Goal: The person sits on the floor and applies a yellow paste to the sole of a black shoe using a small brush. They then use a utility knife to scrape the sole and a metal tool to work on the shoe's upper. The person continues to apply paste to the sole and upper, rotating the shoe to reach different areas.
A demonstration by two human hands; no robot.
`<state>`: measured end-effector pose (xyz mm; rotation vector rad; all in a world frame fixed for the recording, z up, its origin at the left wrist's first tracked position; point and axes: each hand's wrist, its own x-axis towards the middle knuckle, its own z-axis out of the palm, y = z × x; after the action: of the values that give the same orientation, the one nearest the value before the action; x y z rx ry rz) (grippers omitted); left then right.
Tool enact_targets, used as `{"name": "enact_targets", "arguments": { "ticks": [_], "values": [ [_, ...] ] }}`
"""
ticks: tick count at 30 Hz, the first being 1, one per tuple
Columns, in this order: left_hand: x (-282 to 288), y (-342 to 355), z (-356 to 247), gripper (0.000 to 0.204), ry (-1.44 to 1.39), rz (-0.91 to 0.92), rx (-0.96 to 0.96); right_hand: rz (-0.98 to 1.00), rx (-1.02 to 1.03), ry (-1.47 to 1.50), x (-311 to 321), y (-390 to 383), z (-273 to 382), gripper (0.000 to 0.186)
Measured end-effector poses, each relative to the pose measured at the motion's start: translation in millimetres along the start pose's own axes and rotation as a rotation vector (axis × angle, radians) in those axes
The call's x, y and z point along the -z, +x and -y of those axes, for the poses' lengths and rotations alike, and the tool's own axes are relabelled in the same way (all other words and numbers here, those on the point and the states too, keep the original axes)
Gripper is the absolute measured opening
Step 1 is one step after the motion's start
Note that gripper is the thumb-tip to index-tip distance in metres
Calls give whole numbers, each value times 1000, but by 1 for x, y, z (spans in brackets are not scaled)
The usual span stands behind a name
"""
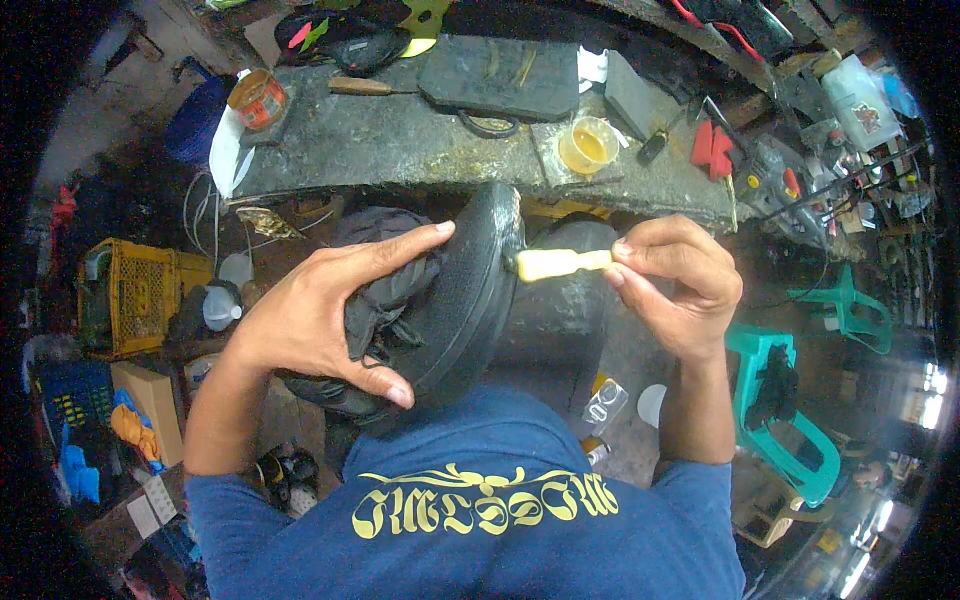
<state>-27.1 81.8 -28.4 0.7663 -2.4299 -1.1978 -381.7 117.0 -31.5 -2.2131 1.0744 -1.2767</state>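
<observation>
My left hand point(310, 310) is closed around a black lace-up shoe point(460, 300), thumb and fingers spread across its upper. The shoe is tilted on its side over my lap, so its sole edge faces right. Between the thumb and fingertips of my right hand point(685, 275) is a small brush point(565, 263) with a pale yellow handle. Its dark tip meets the sole edge near the upper end of the shoe; the bristles are hard to make out. Beyond the shoe, a clear plastic cup point(588, 148) with amber liquid stands on the workbench point(380, 145).
On the bench lie a black slab point(500, 75), a wooden-handled tool point(365, 87) and an orange can point(260, 100). Red pieces point(712, 150) and hand tools crowd the right. A yellow crate point(130, 300) stands left, green plastic seats point(765, 375) right.
</observation>
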Motion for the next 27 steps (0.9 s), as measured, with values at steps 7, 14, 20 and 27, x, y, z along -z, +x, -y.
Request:
{"name": "enact_targets", "arguments": {
  "ticks": [7, 14, 20, 27],
  "values": [
    [-8, 4, -1, 124, -23, -87, 67, -76, -56, -18, -6, 1, -1, 16],
    [-13, 7, 0, 120, 2, -138, 89, -106, -95, 11, -11, 0, -3, 16],
    [-15, 9, -1, 115, 1, -171, 109, -81, -44, -25, -10, 1, -3, 17],
    [-16, 11, -2, 109, 1, -203, 153, -67, -55, -107, -9, 1, 1, 16]
  ]
}}
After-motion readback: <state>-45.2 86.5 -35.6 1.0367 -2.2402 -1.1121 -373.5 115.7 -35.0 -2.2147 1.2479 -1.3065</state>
